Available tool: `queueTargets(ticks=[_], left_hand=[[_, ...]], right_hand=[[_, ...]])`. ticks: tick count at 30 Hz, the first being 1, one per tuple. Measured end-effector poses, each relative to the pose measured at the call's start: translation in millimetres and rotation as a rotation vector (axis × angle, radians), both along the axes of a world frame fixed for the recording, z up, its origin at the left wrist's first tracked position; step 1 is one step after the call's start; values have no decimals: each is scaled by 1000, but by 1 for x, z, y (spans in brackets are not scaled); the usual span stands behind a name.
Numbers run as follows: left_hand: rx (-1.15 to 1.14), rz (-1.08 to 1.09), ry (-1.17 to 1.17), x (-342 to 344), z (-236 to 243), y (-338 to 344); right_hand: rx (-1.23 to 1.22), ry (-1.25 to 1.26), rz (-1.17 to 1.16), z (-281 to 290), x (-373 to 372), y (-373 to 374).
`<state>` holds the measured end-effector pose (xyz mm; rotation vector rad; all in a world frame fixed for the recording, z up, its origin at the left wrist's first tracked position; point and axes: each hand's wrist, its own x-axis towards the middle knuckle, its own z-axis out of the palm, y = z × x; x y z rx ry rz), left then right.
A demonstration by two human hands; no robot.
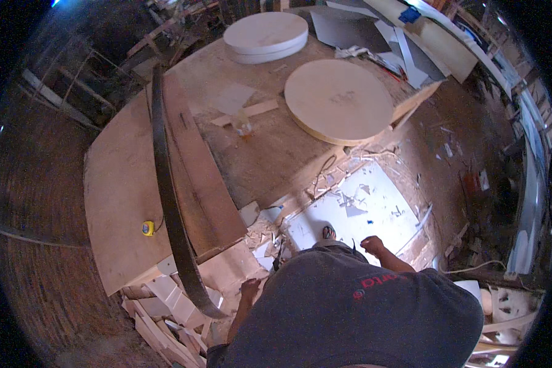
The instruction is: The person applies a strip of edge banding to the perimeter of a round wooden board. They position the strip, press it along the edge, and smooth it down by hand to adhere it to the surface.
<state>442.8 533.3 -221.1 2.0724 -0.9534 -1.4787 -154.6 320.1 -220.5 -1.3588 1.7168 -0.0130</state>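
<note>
My left hand (249, 288) hangs low beside my body, loosely curled and with nothing visible in it. It is nearest to the wood scraps on the floor and the near end of a long, dark, bent strip (173, 211). My right hand (371, 245) is held out in front of me, its fingers curled in, and no object shows in it. Below that hand lies a white sheet (386, 202) on the floor, strewn with small offcuts. My foot in a sandal (329, 232) rests on this sheet. Neither hand touches the workbench.
Ahead stands a large wooden workbench (251, 165) with a round wooden disc (339, 101) and stacked white-edged discs (266, 35). A yellow tape measure (148, 228) lies on the bench's left board. Wood offcuts (165, 306) pile up at lower left. Sheets (349, 30) lean at the far right.
</note>
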Motion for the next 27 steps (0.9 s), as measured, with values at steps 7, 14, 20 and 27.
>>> queueTargets(ticks=[7,14,20,27], left_hand=[[43,-20,-81,-33,16,-42],[46,-134,-177,-51,-8,-63],[36,-140,-212,-49,-11,-72],[61,-75,-216,-57,-5,-73]], right_hand=[[-128,170,284,13,-34,-1],[-160,161,85,7,-52,-16],[-259,87,172,6,-51,-28],[-103,58,-32,14,-54,-34]])
